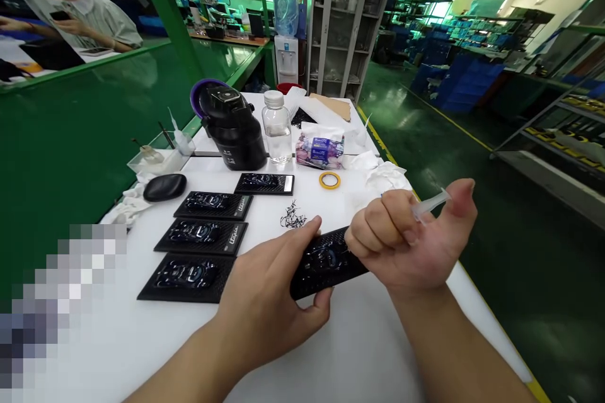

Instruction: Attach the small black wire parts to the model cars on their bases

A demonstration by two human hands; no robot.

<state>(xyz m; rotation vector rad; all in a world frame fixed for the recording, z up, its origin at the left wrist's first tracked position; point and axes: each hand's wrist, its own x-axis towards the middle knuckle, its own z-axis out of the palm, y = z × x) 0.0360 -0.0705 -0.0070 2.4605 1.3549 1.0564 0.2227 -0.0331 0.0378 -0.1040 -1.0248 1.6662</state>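
Observation:
My left hand (271, 296) is closed around a black textured plate with a glossy dark model car (326, 258) on it, tilted above the white table. My right hand (411, 233) is in a fist over the plate's right end, thumb raised. Out of the fist, towards the thumb, sticks a slim translucent plastic tube (430, 203), like the plunger end of a small syringe; its lower end is hidden. To the left lie three similar car plates, the nearest plate (189, 277) partly behind my left hand. Another car plate (262, 183) lies farther back.
Behind the plates stand a black jug (236, 132), a clear bottle (278, 132) and a tissue pack (320, 150). A yellow tape roll (329, 180), black scraps (293, 217) and a black mouse-shaped case (165, 187) lie nearer. A person (104, 19) sits beyond the green partition.

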